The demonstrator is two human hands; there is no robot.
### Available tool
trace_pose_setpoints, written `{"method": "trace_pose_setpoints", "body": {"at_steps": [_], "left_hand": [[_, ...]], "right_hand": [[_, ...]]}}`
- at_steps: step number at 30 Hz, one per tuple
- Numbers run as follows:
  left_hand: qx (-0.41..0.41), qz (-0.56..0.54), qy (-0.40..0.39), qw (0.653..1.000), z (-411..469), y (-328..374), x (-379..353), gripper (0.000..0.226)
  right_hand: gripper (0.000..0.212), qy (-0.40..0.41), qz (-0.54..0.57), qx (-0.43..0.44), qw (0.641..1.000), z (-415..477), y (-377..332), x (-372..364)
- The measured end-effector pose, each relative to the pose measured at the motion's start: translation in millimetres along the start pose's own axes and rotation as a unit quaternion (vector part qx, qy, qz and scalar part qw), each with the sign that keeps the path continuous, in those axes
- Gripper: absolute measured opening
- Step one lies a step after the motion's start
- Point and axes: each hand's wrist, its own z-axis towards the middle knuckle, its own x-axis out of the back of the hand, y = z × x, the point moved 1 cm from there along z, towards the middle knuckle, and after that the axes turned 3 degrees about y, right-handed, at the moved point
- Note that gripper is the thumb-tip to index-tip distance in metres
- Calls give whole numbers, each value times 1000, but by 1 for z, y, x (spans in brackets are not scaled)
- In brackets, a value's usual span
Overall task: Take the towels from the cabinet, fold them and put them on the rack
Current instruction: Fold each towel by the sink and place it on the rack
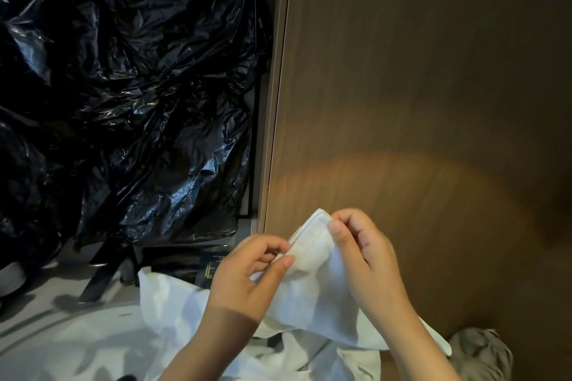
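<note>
Over at ten o'clock a great crumpled mass of black plastic sheeting fills the left half of what I can see, glossy where the light catches it. Below it, about eight o'clock, a slanted metal bar runs down to a pale surface. Just to the right of the bar sits a dark box with gold printing too small to read. At seven o'clock a loose white cloth lies spread and rumpled, running under the person's forearms.

The left hand comes up from six o'clock, its thumb and forefinger curled in a pinch on the layered left edge of the towel. The towel is white and folded into several layers, held up in the air between both hands at about five o'clock. Its upper corner points toward twelve and its lower end hangs down over the white cloth. The right hand, on the towel's three o'clock side, nips that upper corner between thumb and fingertips, the other fingers curled behind.

A pale frame strip rises from near the towel toward twelve o'clock. Right of it a brown wooden panel takes up the whole right half, with a warm arc of light across it. At four o'clock, in the bottom corner, a crumpled grey cloth shows
</note>
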Motion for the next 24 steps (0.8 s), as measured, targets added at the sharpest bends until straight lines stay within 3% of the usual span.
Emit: {"method": "trace_pose_setpoints", "body": {"at_steps": [5,11,17,24], "left_hand": [[-35,44,-28,998,-8,-12,1,11],[-6,65,-16,998,-16,-28,8,9],[11,66,-50,996,-14,-34,11,9],[11,160,-67,985,-14,-57,20,6]], "right_hand": [[20,3,24,-9,1000,-1,-5,1],[9,-57,18,-11,998,7,-3,12],[15,33,24,46,998,18,-15,18],[8,69,10,89,994,36,-25,34]]}}
